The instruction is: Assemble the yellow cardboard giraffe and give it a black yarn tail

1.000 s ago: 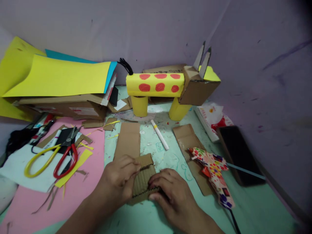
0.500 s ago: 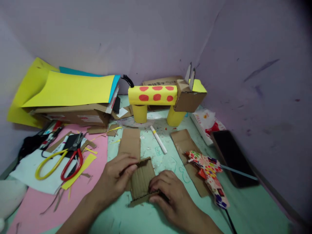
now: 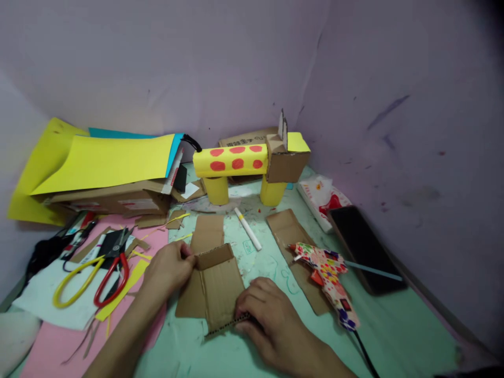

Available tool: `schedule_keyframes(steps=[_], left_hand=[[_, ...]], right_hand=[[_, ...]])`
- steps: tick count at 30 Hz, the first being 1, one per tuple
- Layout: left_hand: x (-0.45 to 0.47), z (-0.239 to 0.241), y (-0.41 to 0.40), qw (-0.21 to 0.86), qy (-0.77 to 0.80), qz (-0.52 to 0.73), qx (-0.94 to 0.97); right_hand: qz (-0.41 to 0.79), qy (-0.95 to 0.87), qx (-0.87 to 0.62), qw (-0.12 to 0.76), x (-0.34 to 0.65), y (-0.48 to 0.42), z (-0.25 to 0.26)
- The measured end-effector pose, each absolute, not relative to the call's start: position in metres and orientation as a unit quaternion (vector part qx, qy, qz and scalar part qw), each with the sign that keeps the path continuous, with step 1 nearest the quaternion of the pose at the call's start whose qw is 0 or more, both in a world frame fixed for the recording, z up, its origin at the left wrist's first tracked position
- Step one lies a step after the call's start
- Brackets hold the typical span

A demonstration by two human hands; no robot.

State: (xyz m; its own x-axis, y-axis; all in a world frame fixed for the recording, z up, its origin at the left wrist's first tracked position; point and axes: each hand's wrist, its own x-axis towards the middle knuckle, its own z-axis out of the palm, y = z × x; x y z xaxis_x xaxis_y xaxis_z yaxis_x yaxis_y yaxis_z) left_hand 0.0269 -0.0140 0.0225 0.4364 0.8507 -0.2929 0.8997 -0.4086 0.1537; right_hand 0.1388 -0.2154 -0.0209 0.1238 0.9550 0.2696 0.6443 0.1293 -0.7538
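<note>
A folded cardboard piece (image 3: 223, 291) with raised flaps at its far and near ends lies on the table in front of me. My left hand (image 3: 170, 269) is closed, its fingertips at the left end of the far flap. My right hand (image 3: 271, 317) grips the near right corner, thumb below and curled fingers above the edge. Under the folded piece, to its left, a flat cardboard strip (image 3: 208, 231) sticks out. A floral-patterned glue gun (image 3: 328, 273) rests on another cardboard strip (image 3: 284, 224) to the right.
A yellow cardboard animal with red spots (image 3: 232, 161) stands at the back. A white marker (image 3: 248, 229) lies before it. Scissors (image 3: 94, 268) lie left among scraps on pink paper (image 3: 51, 344). A phone (image 3: 364, 247) is at right; yellow sheets (image 3: 106, 160) cover a box (image 3: 114, 199).
My left hand has shifted left, uncovering the far flap, which now stands in full view. My right hand keeps its hold on the near corner. The view has turned slightly.
</note>
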Motion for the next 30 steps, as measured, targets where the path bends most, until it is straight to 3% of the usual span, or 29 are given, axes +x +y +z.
schedule_keyframes(steps=[5,11,18,20,23,25,30], left_hand=[[0.024,0.024,-0.016,0.114,0.537,-0.089,0.831],[0.026,0.013,-0.012,0.161,0.529,-0.081,0.829],[0.017,0.024,-0.015,0.165,0.51,0.015,0.844],[0.006,0.035,-0.026,0.185,0.453,0.042,0.871],[-0.014,0.037,-0.057,0.275,0.22,0.068,0.933],[-0.022,0.027,-0.077,0.247,0.106,0.103,0.958],[-0.021,-0.008,-0.101,0.076,0.069,0.254,0.962]], right_hand=[[0.188,-0.636,-0.633,0.4,0.139,-0.216,-0.02],[0.181,-0.636,-0.633,0.403,0.139,-0.214,-0.021],[0.136,-0.651,-0.625,0.409,0.138,-0.215,-0.021],[0.112,-0.649,-0.621,0.426,0.138,-0.215,-0.022],[0.083,-0.652,-0.61,0.443,0.136,-0.217,-0.024],[0.075,-0.662,-0.601,0.442,0.136,-0.219,-0.025],[0.059,-0.691,-0.58,0.427,0.136,-0.221,-0.022]])
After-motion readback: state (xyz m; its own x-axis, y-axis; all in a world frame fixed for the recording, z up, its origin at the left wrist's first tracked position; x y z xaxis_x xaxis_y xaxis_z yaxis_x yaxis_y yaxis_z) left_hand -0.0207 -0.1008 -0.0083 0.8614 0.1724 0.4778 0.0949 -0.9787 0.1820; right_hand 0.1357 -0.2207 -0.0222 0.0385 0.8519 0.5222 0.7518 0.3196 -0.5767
